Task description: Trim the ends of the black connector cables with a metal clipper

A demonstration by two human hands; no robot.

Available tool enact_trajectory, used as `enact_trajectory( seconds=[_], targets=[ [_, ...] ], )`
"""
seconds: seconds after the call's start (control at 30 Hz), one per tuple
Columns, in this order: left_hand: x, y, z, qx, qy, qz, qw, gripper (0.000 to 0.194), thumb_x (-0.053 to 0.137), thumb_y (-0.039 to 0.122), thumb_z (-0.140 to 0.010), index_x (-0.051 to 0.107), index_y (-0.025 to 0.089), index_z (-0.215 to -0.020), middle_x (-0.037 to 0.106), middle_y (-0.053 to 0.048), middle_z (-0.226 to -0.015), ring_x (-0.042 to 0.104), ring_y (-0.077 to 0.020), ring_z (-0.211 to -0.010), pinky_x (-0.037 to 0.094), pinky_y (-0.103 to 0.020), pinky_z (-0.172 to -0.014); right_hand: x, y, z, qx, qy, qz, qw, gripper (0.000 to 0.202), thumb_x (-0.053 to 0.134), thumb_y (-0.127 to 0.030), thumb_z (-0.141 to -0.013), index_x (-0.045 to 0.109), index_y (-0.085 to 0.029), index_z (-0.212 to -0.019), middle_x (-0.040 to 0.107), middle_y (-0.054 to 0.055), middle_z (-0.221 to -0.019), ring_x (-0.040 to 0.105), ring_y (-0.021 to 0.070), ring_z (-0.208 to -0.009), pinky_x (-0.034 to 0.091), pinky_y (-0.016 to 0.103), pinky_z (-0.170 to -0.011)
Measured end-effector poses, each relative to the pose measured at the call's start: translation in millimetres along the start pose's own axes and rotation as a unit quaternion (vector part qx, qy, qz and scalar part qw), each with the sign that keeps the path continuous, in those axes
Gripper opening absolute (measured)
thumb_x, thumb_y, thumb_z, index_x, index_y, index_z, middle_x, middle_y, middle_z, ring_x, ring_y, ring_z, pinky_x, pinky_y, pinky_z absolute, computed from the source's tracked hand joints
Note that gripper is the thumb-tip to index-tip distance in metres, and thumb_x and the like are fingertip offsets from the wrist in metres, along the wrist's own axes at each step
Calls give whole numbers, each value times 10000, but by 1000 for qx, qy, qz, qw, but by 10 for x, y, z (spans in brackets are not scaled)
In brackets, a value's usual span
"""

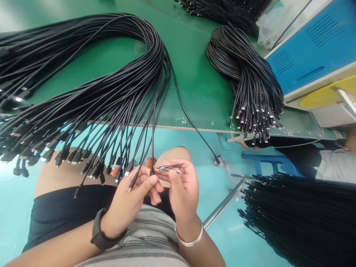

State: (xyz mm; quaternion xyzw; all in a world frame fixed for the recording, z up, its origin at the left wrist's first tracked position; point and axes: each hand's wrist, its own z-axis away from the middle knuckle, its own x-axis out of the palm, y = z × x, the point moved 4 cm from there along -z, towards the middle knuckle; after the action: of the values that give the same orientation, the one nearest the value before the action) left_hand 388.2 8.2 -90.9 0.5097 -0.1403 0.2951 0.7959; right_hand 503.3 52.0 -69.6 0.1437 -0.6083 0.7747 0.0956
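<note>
Low in the middle of the head view, my left hand [135, 194] pinches the black connector end of a cable [152, 148] between thumb and fingers. Another cable end [134, 182] lies across the back of that hand. My right hand [183, 187] is closed on a small silver nail clipper [169, 167], its jaws pointing left toward the held connector. Whether the jaws touch the connector I cannot tell. A large looped bundle of black cables [130, 74] lies on the green table [189, 74], its connector ends hanging over the front edge above my lap.
A folded bundle of cables [247, 70] sits at the table's right, beside a blue machine panel [314, 48]. One cable [189, 116] hangs off the edge to the right. More black cables [303, 215] and a blue stool [272, 161] are at lower right, near a metal bar [225, 204].
</note>
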Motion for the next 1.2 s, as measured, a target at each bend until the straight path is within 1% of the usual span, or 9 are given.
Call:
enact_trajectory(
  seconds=[0.1,0.27,0.47,0.7,0.87,0.97,1.1,1.13,1.2],
  targets=[
    [6,17,4,-6,-14,-1,1000,279,762,385,-850,592,165,-826,723,-14,-669,651,-138,-470,539,-209,-460,2,-36,43,-53,-28,33,998,160,736,-301,-876,683,-270,-1023,777,7,-969,771,161,-868,632,289,-795],
    [-6,13,12,-8,-18,-3,1000,277,752,393,-859,599,164,-834,728,-17,-687,652,-136,-474,541,-211,-463,-5,-41,39,-79,-84,89,989,227,677,-204,-920,677,-322,-1114,764,-11,-1031,752,152,-977,582,324,-947],
    [7,12,3,-9,-22,1,1000,270,755,389,-857,620,156,-837,739,-31,-696,652,-137,-473,542,-213,-465,-18,-59,27,-83,-103,91,987,302,692,-151,-899,679,-354,-1122,743,-30,-1098,743,131,-994,599,260,-905],
    [27,51,5,-7,-21,-6,1000,271,757,393,-853,645,149,-818,733,-36,-681,645,-131,-470,538,-204,-461,-32,-74,15,-109,-116,144,977,352,706,-135,-880,679,-366,-1144,755,-34,-1099,739,133,-1009,605,259,-917],
    [27,39,1,-12,-27,-8,1000,269,758,393,-851,650,149,-812,722,-28,-676,640,-126,-477,534,-202,-460,-29,-109,16,-133,-106,178,969,304,664,-131,-903,688,-342,-1120,782,-22,-1067,755,145,-978,615,280,-890],
    [29,30,1,-16,-25,-10,1000,271,756,392,-851,641,149,-815,718,-27,-672,638,-128,-473,531,-204,-454,-36,-109,18,-123,-76,173,974,219,685,-179,-896,708,-303,-1076,802,-3,-996,771,168,-917,627,301,-854],
    [40,32,4,-16,-20,-18,1000,281,750,394,-853,615,149,-824,713,-30,-653,626,-128,-449,516,-205,-443,-57,-73,-29,-65,-37,79,994,121,717,-269,-881,707,-258,-1001,804,17,-988,768,174,-892,623,318,-844],
    [43,29,2,-19,-18,-20,999,284,749,395,-852,607,151,-824,711,-30,-649,623,-128,-446,514,-208,-445,-50,-63,-47,-45,-38,50,997,129,729,-296,-871,701,-252,-989,801,22,-987,762,179,-904,618,329,-853],
    [44,17,-4,-29,-14,-29,999,283,747,391,-852,595,153,-830,705,-29,-645,622,-131,-451,513,-216,-453,-5,-51,-80,1,-65,13,998,154,743,-340,-851,695,-248,-966,790,31,-975,746,194,-929,610,353,-849]
  ],
)
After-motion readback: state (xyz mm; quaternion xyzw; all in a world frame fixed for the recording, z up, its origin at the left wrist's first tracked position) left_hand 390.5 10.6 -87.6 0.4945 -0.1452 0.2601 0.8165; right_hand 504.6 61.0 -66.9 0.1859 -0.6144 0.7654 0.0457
